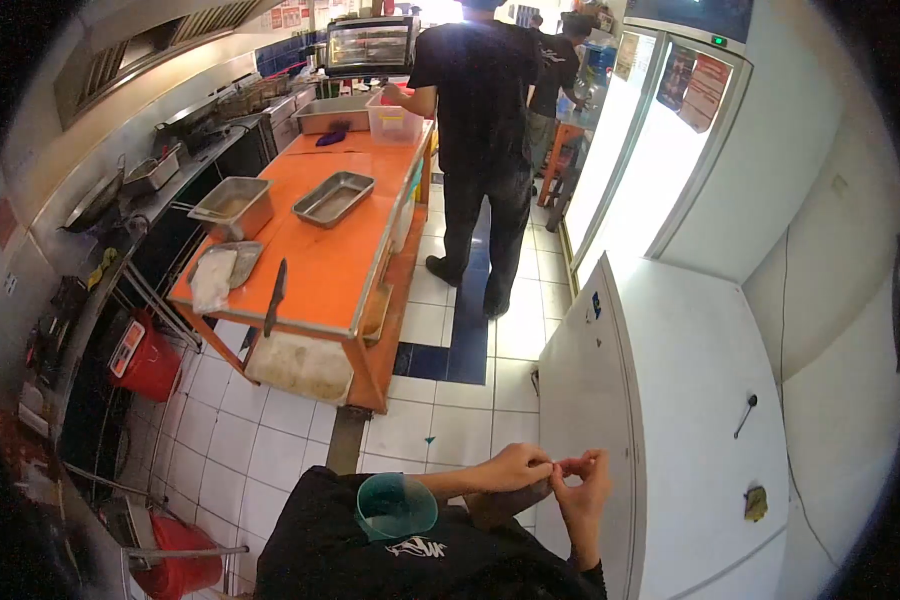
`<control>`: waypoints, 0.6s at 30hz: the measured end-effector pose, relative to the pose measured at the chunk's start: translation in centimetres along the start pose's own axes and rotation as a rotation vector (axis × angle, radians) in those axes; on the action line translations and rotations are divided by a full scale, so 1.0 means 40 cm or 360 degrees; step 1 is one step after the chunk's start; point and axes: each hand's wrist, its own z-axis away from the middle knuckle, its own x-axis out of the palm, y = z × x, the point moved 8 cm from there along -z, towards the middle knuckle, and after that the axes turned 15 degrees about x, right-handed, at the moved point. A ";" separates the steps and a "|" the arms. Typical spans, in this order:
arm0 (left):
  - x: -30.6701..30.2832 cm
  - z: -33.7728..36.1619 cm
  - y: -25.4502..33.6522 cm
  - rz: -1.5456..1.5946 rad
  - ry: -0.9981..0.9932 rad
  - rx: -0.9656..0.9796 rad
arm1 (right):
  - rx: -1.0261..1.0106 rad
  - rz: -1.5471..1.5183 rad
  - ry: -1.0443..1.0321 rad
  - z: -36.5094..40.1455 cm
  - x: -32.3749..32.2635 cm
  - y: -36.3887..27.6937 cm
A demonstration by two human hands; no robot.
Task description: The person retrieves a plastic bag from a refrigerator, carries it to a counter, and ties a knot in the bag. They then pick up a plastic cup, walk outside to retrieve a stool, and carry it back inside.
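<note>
The left hand [515, 468] and right hand [582, 492] meet in front of the body, close to the side of the white chest [695, 340], their fingertips pinched together; whether something small is caught between them, I cannot tell. The translucent green cup [397, 507] sits against the dark clothing [340, 540], just beside the left forearm, well apart from the fingertips. On top of the chest lie a small dark-headed utensil [746, 414] and a crumpled olive-brown piece [755, 503]. Beyond the hands the tiled floor [405, 430] carries a small green scrap [430, 440]. Ahead and to the left stands the orange tabletop [320, 275]. A knife [277, 296] reaches over its near edge; a white cloth [212, 280] lies partly on a metal dish [246, 262] at the near left corner. Behind these are a deep metal pan [238, 208] with a handle across it and a shallow metal tray [334, 199]. A person in black [480, 110] stands in the aisle between the tabletop and the glass-door fridge [620, 150], blocking much of the way, one hand at a clear plastic tub [395, 122]. Two red buckets [148, 365] are on the far left, below the metal counter.
</note>
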 end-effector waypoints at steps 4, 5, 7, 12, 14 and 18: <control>-0.095 -0.155 -0.071 0.0104 -0.0086 -0.0016 | 0.0260 -0.0551 -0.0374 -0.227 0.051 0.063; -0.122 -0.188 -0.085 0.0123 -0.0110 -0.0020 | 0.0310 -0.0717 -0.0508 -0.281 0.070 0.075; -0.177 -0.257 -0.120 0.0195 -0.0062 0.0009 | 0.0465 -0.0802 -0.0741 -0.391 0.107 0.073; -0.341 -0.436 -0.180 0.0423 0.0241 0.0078 | 0.0628 -0.1036 -0.1299 -0.680 0.201 0.065; -0.401 -0.518 -0.214 0.0478 0.0314 0.0106 | 0.0707 -0.1391 -0.1560 -0.809 0.232 0.046; -0.511 -0.644 -0.269 0.0558 0.0421 0.0118 | 0.0642 -0.1274 -0.1956 -1.008 0.293 -0.005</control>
